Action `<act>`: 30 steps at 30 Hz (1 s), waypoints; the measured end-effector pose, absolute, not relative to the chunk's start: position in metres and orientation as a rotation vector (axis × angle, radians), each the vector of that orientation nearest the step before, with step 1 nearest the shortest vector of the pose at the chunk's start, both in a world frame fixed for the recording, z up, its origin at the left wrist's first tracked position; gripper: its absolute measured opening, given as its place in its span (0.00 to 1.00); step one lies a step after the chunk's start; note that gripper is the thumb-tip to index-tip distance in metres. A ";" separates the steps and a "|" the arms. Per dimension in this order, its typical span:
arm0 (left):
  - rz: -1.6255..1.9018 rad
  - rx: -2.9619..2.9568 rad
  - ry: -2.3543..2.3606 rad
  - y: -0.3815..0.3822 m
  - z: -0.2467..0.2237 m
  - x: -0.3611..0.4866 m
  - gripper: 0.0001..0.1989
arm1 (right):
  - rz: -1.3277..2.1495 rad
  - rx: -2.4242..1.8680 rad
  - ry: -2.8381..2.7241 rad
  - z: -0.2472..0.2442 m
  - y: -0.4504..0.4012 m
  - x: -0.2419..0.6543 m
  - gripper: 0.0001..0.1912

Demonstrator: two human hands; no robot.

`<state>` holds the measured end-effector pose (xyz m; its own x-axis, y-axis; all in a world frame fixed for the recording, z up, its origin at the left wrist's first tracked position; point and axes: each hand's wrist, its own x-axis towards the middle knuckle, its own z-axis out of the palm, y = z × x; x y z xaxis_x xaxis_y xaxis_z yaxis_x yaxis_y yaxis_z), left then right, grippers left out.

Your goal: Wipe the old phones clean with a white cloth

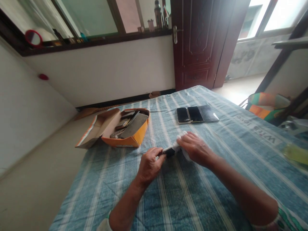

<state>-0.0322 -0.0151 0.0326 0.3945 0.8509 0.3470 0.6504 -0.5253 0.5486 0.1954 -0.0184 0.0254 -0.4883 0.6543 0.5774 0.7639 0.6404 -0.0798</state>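
My left hand (150,163) pinches the left end of a small dark phone (169,152) held over the blue striped cloth (166,192). Bunched in the fingers of my right hand (194,147) is a white tissue (176,146), which touches or nearly touches the right end of the phone. Beyond my right hand three flat devices lie side by side: a small phone (183,115), a larger phone (195,114) and a wide dark one (209,113) with a glare on it. To the left stands an open orange box (137,136) holding several devices.
The box's lid (91,131) hangs open to its left. Behind the cloth-covered surface are a white wall (120,70) and a dark red door (199,38). Colourful bags (267,104) sit past its right edge, and a yellow-green item (295,154) lies at the far right.
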 end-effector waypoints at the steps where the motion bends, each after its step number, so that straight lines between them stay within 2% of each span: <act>1: 0.896 2.351 1.299 -0.015 0.034 -0.032 0.08 | -0.254 -1.083 -2.274 0.024 -0.019 0.192 0.16; 11: 0.956 2.485 1.257 -0.013 0.033 -0.033 0.07 | -0.286 -1.048 -2.192 0.015 -0.026 0.139 0.13; 22: 1.021 2.453 1.251 -0.013 0.031 -0.031 0.07 | -0.090 -1.163 -2.131 0.012 -0.008 0.219 0.15; 30: 1.030 2.460 1.235 -0.012 0.031 -0.030 0.07 | -0.190 -1.132 -2.122 0.011 -0.016 0.188 0.14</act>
<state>-0.0301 -0.0117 0.0306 0.4073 0.7667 0.4962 0.6258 -0.6300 0.4598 0.1878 -0.0162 0.0111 -0.3614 0.6679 0.6506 0.7726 0.6051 -0.1920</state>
